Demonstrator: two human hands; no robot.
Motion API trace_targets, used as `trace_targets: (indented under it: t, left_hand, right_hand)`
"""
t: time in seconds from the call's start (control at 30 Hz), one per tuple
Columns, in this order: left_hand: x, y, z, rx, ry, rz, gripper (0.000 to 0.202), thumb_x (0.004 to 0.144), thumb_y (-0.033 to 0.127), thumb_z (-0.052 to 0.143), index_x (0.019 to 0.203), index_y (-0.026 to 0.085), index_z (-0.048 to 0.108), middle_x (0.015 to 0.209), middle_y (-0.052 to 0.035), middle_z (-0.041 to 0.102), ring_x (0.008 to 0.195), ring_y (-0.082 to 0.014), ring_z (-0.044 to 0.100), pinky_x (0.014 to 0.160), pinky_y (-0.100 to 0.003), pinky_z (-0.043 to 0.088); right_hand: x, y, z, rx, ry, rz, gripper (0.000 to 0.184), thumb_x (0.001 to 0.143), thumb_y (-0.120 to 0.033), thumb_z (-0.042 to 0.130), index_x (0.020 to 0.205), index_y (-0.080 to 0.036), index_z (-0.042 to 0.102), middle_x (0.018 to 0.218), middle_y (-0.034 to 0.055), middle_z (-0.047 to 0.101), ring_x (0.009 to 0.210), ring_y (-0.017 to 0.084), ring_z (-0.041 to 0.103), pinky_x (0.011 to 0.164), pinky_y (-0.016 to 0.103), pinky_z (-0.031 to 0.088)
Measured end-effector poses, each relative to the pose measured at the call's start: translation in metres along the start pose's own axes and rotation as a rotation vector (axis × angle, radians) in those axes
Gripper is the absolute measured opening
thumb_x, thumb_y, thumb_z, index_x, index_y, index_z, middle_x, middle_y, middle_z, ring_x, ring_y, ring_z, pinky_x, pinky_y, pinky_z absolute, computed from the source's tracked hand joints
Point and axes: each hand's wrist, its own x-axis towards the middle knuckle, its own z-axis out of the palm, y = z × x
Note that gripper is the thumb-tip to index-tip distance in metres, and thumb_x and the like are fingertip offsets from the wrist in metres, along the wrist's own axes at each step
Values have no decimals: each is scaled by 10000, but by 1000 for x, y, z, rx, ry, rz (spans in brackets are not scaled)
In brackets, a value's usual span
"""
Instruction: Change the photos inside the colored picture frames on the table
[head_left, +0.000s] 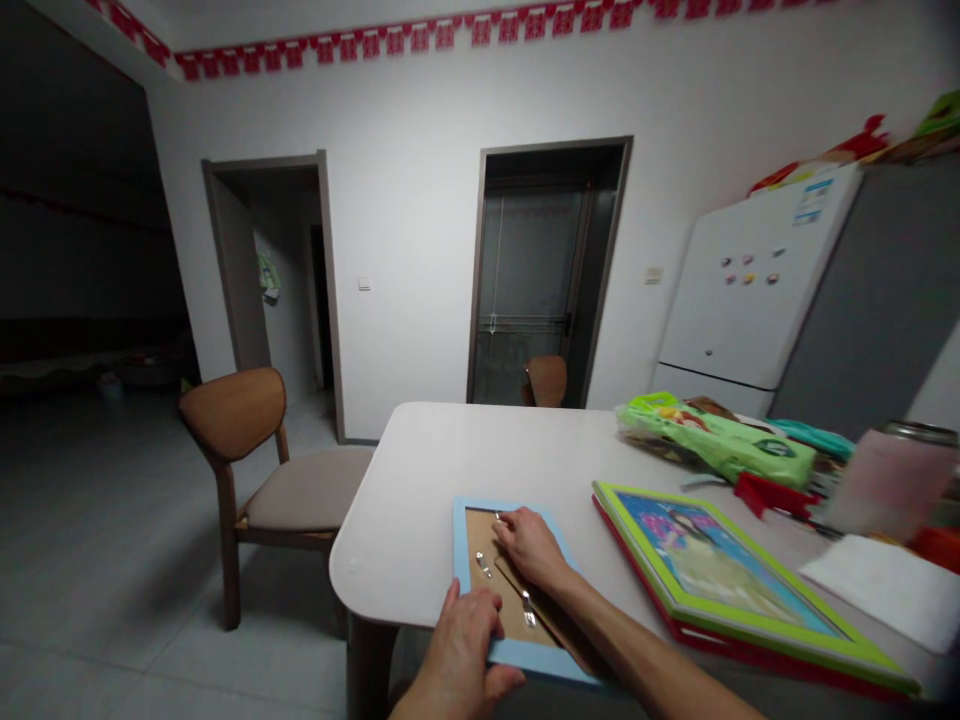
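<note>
A light blue picture frame lies face down on the white table, its brown backing board and small metal clips showing. My left hand rests on the frame's near edge, fingers pressed onto the backing beside a clip. My right hand reaches across the backing to the far edge, fingertips pinched at a metal clip there.
To the right lie stacked picture frames, green over red, a green wipes pack, a red object, a pink jar and white paper. A wooden chair stands left of the table. A fridge stands at the back right.
</note>
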Motion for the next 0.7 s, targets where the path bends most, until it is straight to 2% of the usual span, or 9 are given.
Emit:
trace_targets:
  t: [0.1, 0.2, 0.37, 0.5, 0.6, 0.7]
  left_hand:
    - [0, 5, -1, -9, -19, 1, 461, 533, 141, 703, 942, 139, 489, 936, -71, 569, 942, -204, 500, 986, -470, 161]
    - [0, 9, -3, -13, -29, -13, 449, 553, 155, 698, 948, 134, 486, 940, -73, 568, 941, -203, 499, 988, -469, 156]
    - [1, 10, -5, -14, -33, -24, 446, 546, 145, 700, 938, 142, 488, 934, -64, 567, 932, -191, 503, 994, -456, 146]
    - [4, 5, -3, -22, -13, -19, 427, 557, 156, 691, 930, 160, 484, 984, -61, 557, 969, -189, 485, 995, -449, 141]
    - [5, 3, 0, -31, 6, -4, 376, 574, 162, 675, 901, 168, 491, 999, -54, 551, 987, -184, 474, 1000, -439, 130]
    - [5, 2, 0, -27, 9, -4, 356, 584, 158, 663, 895, 174, 492, 1031, -61, 541, 1018, -187, 457, 1002, -442, 122]
  right_hand:
    - [8, 10, 0, -32, 10, 89, 291, 735, -278, 404, 751, -157, 668, 762, 98, 656, 669, 150, 545, 599, 233, 346]
    - [11, 12, 3, -45, 19, 134, 286, 717, -288, 421, 816, -176, 665, 836, 102, 655, 704, 168, 551, 596, 247, 353]
    - [6, 10, -6, -30, 19, 92, 298, 711, -267, 423, 888, -181, 647, 862, 80, 653, 806, 171, 553, 684, 241, 378]
    - [-18, 20, -28, -21, 32, 27, 332, 736, -252, 376, 940, -158, 621, 913, 79, 634, 901, 167, 527, 782, 245, 355]
    - [-45, 26, -42, -59, -52, -52, 315, 713, -338, 419, 872, -174, 637, 858, 82, 631, 814, 188, 540, 716, 265, 369]
    - [-65, 23, -45, -78, -91, -118, 316, 687, -366, 454, 898, -203, 624, 822, 71, 618, 793, 191, 532, 689, 265, 366]
